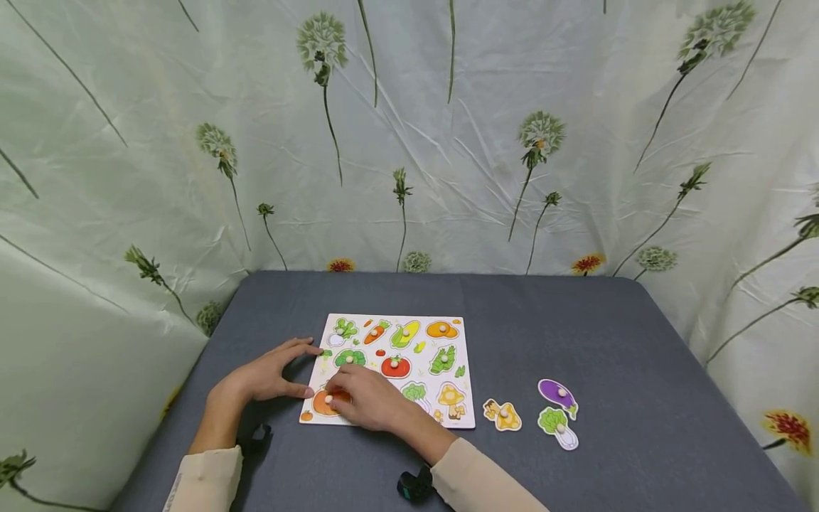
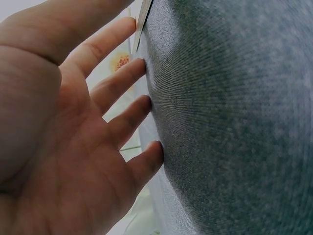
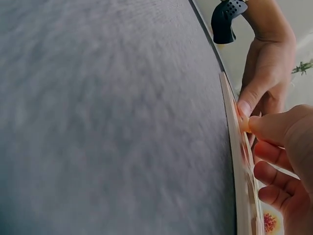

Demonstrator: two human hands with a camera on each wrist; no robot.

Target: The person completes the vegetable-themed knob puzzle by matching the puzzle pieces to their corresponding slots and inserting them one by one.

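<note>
A white wooden knob puzzle board (image 1: 420, 361) with vegetable pictures lies flat on the dark cloth. Over its near left corner, my right hand (image 1: 367, 398) pinches the knob of the orange pumpkin piece (image 1: 320, 405) between thumb and finger. The hand partly covers that piece, which sits at its place on the board. My left hand (image 1: 265, 373) is spread at the board's left side, with thumb and index fingertips at the edge. In the left wrist view its other fingertips (image 2: 155, 152) rest on the cloth.
Right of the board lie loose pieces: a mushroom (image 1: 503, 415), an eggplant (image 1: 559, 395) and a bok choy (image 1: 559, 427). On the board sit a tomato piece (image 1: 395, 368) and several other vegetables. A floral curtain (image 1: 409, 142) hangs behind the table (image 1: 614, 341).
</note>
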